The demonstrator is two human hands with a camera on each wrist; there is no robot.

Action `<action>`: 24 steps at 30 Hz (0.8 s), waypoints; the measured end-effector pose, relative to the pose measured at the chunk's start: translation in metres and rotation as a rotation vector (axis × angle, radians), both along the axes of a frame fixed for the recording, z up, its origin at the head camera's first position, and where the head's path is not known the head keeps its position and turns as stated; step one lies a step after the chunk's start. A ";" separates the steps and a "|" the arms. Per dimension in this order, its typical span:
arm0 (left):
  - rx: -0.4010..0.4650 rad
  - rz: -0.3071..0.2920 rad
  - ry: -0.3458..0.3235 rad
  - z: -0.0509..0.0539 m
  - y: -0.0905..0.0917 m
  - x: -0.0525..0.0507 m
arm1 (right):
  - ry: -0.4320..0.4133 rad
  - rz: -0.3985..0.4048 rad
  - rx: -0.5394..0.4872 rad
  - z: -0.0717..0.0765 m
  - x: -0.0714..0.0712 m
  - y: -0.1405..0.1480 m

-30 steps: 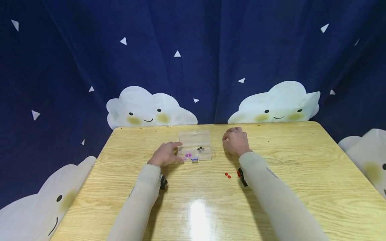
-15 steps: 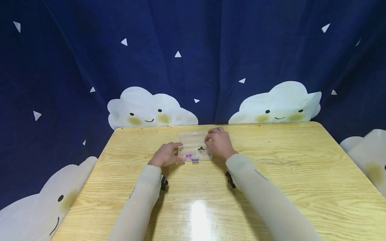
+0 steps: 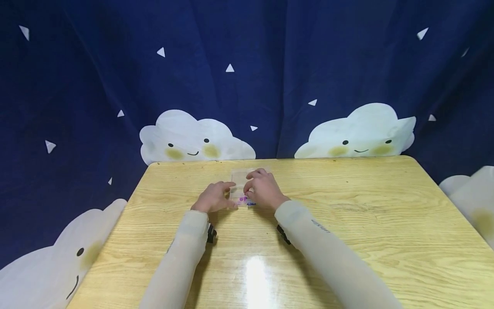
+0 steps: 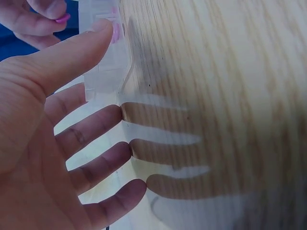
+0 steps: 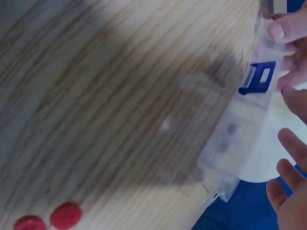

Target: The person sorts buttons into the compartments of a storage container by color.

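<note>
A clear plastic compartment box [image 5: 247, 115] with a blue latch [image 5: 261, 76] lies on the table, its lid [image 3: 238, 175] tipped back. My left hand [image 3: 214, 198] rests at its left end, thumb [image 4: 101, 34] along the near side, fingers spread and fairly straight. Over the box, my right hand [image 3: 265, 190] pinches a small pink round piece [image 4: 63, 18] between thumb and finger; its exact kind is unclear. Similar pink pieces [image 3: 242, 199] lie in the left front compartment. Blurred dark pieces [image 5: 232, 128] show through another compartment. The right hand hides much of the box in the head view.
Two small red discs [image 5: 66, 215] lie on the wooden table [image 3: 347, 223], nearer the body and to the right of the box. Behind the table hangs a dark blue curtain [image 3: 247, 86] with white cloud shapes.
My right hand has moved left from beside the box to above its front left part. The left hand has stayed at the box's left end. The right forearm now hides the red discs.
</note>
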State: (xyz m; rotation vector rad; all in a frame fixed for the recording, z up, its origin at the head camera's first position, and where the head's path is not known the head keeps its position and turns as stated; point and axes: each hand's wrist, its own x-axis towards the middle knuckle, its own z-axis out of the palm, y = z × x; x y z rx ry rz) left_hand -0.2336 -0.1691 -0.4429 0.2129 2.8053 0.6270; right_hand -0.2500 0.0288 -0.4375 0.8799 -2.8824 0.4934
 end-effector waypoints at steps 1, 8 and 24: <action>-0.005 -0.002 0.002 0.000 0.000 0.000 | -0.007 0.013 0.008 0.000 0.001 -0.001; -0.013 -0.016 0.012 0.001 0.000 0.001 | -0.029 0.047 0.036 0.003 0.003 -0.007; -0.005 0.002 -0.003 0.002 0.001 0.001 | -0.057 0.025 0.099 0.004 0.004 -0.014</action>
